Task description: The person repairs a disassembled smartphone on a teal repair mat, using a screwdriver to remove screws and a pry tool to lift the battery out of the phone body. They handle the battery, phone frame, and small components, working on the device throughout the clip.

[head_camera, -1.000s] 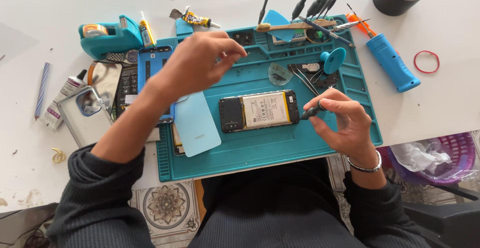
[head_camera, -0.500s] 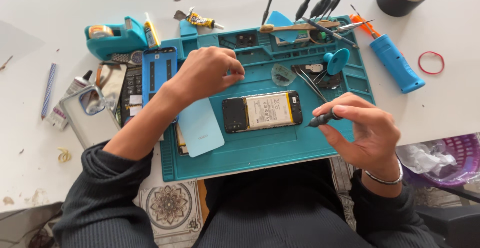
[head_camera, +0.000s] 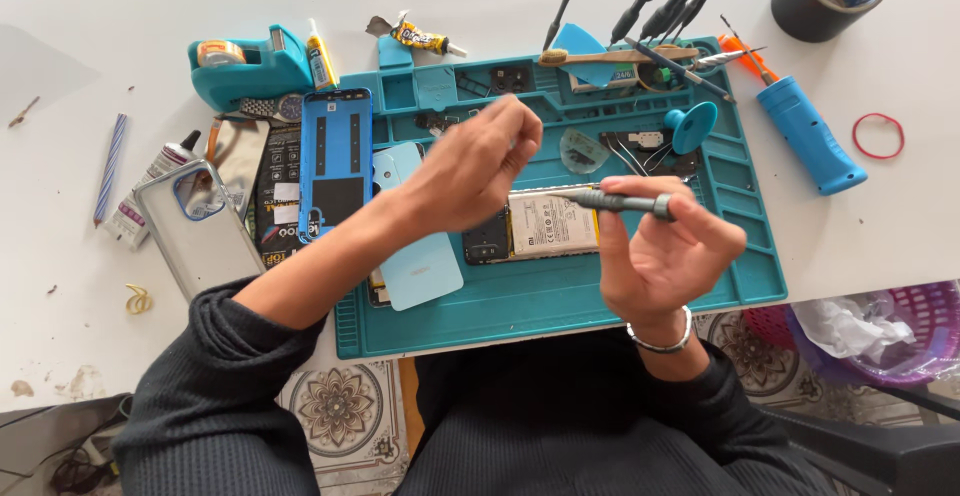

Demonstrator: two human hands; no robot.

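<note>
Near the frame's centre, the right hand pinches a grey screwdriver level, fingers clamped on it, above the opened phone on the teal mat. Left hand hovers, fingertips pinched together; whether they hold anything is unclear. Mat trays hold small parts.

A white bench fills most of the view under even, soft light, its surface marked with small brown stains near the lower left edge. Below the bench edge the floor is tiled with grey flower-like medallions on a pale ground. At the lower right a purple plastic basket holding crumpled white paper sits just under the bench edge, beside a dark chair part.
</note>
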